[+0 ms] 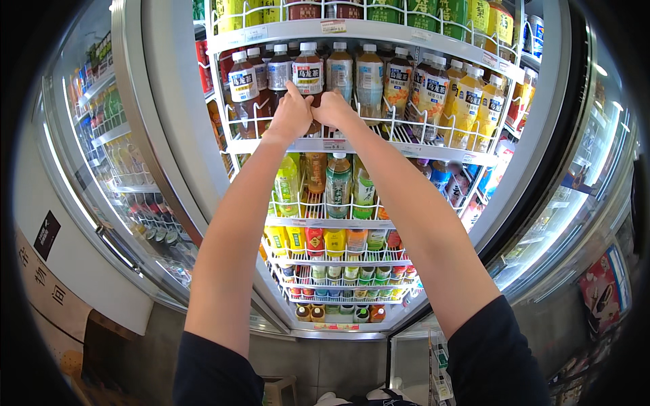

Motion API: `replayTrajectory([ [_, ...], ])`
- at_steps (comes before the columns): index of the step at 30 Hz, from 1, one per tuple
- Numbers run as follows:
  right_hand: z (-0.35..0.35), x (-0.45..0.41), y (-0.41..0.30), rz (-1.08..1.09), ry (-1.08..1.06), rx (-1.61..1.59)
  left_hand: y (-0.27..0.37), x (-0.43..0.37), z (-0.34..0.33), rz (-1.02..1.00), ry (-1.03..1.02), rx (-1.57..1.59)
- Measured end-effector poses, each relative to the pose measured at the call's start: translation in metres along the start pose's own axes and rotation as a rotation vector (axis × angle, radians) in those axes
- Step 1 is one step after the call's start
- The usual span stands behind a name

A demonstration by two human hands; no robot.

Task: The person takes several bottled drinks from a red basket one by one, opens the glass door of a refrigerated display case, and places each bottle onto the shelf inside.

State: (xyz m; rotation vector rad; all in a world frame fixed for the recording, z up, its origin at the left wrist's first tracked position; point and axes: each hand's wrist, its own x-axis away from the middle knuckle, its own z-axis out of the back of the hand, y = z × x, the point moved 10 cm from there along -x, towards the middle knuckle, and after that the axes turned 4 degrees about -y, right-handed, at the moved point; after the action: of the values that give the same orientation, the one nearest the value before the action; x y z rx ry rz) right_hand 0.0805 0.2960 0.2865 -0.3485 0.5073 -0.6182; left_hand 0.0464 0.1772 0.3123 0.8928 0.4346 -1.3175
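Both arms reach up to a wire-fronted shelf of plastic tea bottles in a drinks cooler. My left hand is at a dark tea bottle with a white label, its index finger raised against the label's lower left. Beside it, my right hand has curled fingers at the same bottle's lower right, below a paler bottle. The hands nearly meet and cover part of the bottle and the wire rail; whether either grips the bottle is hidden. A dark tea bottle stands at the row's left, and yellow-labelled bottles stand at its right.
The shelf edge with price tags runs below the hands. Lower wire shelves hold green tea bottles and small coloured drinks. Above is another shelf edge. An open glass door stands low right, and a stool is on the floor.
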Motion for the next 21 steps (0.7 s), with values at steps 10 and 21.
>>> replayTrajectory([
  [10,0.089,0.183,-0.046,0.396,0.742,-0.548,0.058,0.163,0.059,-0.082,0.184,0.31],
  [21,0.177,0.637,-0.014,0.241,1.449,0.129,0.153,0.465,-0.083,0.332,-0.552,1.205],
])
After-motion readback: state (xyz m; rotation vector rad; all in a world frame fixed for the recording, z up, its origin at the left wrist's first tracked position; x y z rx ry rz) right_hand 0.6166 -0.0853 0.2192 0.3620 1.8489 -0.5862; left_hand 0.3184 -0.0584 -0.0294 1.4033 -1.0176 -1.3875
